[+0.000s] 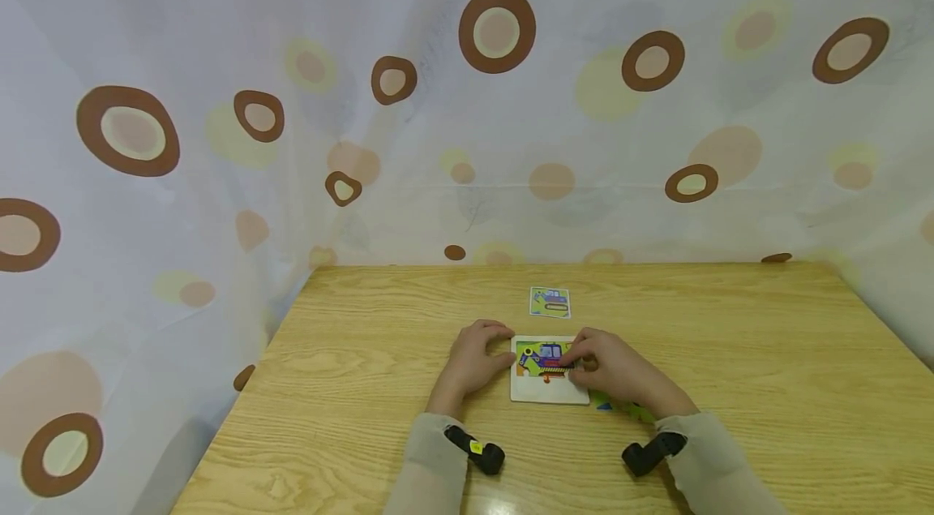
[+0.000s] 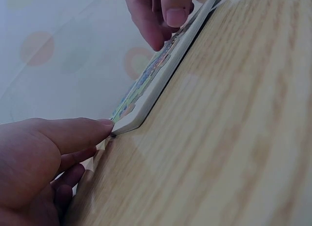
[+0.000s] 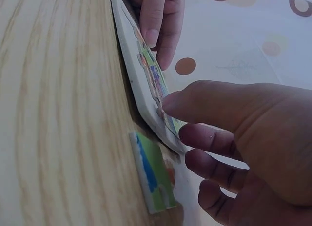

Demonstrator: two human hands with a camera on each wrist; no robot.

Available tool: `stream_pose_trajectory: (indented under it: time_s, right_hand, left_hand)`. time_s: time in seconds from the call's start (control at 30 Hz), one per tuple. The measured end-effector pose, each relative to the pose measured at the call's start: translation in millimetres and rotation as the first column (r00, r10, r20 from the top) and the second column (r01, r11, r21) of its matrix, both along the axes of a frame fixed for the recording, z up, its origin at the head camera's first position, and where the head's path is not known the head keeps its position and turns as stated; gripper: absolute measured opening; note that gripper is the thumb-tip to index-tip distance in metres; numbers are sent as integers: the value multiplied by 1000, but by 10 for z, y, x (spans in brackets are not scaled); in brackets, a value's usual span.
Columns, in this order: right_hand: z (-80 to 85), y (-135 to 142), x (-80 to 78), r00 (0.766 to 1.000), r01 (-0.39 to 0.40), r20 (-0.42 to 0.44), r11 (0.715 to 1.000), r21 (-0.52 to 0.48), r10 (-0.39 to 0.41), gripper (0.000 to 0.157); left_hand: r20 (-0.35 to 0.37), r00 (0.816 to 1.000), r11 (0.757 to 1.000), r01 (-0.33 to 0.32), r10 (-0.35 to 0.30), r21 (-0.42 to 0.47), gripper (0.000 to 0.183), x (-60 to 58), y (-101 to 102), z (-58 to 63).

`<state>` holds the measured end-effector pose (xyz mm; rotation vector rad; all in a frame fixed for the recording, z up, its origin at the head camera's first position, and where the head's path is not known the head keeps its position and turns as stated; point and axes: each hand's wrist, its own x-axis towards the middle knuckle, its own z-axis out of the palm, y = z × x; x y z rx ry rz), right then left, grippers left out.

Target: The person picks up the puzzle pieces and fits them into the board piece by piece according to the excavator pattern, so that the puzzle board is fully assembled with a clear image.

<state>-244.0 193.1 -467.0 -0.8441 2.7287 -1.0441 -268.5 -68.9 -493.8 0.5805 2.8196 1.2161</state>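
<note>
A white-framed jigsaw puzzle board (image 1: 549,393) lies flat on the table, its upper part filled with a purple excavator picture on green; its lower strip is bare white. My left hand (image 1: 476,359) holds the board's left side, thumb (image 2: 92,131) at the edge and index finger by the far corner. Over the picture's right part is my right hand (image 1: 611,365), its index finger and thumb (image 3: 183,102) touching the pieces. No loose piece shows between those fingertips. Beside the board, partly under the right wrist, lies a green and blue puzzle piece (image 3: 153,172).
A small picture card (image 1: 550,302) with a similar excavator lies beyond the board. More green pieces (image 1: 638,411) sit under the right forearm. The wooden table (image 1: 379,320) meets a spotted white cloth (image 1: 409,134) at its back and sides.
</note>
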Motion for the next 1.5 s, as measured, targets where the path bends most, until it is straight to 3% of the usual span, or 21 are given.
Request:
stream_pose_trajectory:
  time_s: [0.23,0.63,1.13,1.5]
  right_hand:
    - [26,40,9,998,39,45,999,-14,-39,19]
    - [111,156,94,999,27,-18,999,-29,-28,31]
    - [99,378,171,997,24,-73,1000,7,-23,34]
    - [85,458,218,1000,-10,-23,999,53,12,35]
  left_hand:
    - [5,1000,1000,5,-5,-5,33,-3,17,-5]
    - [-14,1000,1000,-3,3,-7,32,-37,24,-46]
    - [-18,1000,1000,-7,7,-8,32,-40,9,-46]
    - [-6,1000,1000,-5,5,-6,33,-13,9,-7]
